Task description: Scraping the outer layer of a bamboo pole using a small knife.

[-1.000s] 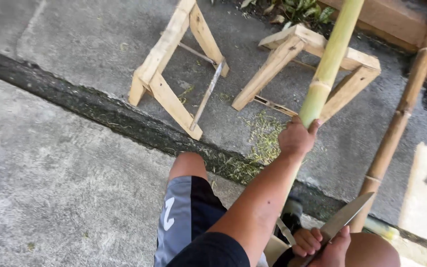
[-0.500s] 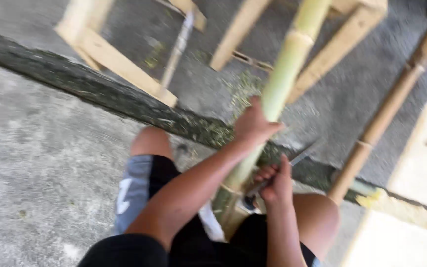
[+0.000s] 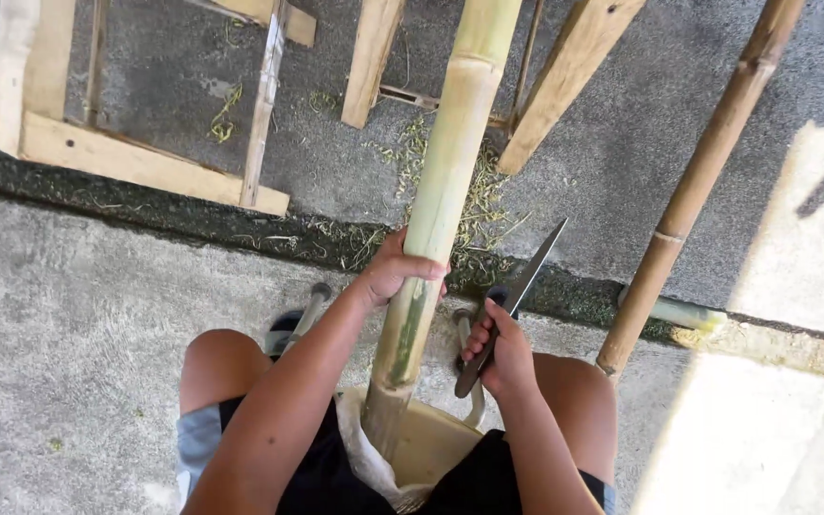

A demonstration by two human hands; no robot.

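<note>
A thick green-yellow bamboo pole runs from between my knees up and away over the concrete. My left hand grips it around its lower part. Just right of the pole, my right hand is closed on the handle of a long knife whose grey blade points up and to the right, apart from the pole. The pole's cut lower end rests on a pale stool or block between my legs, with a white cloth beside it.
A brown bamboo pole leans diagonally at the right. Two wooden trestle frames, one on the left and one at the middle, stand on the far concrete. Green shavings litter the dark gutter strip. A short green bamboo piece lies at the right.
The view has tilted down and closer. My left hand has slid lower on the pole, and my right hand has raised the knife so its blade points up beside the pole.
</note>
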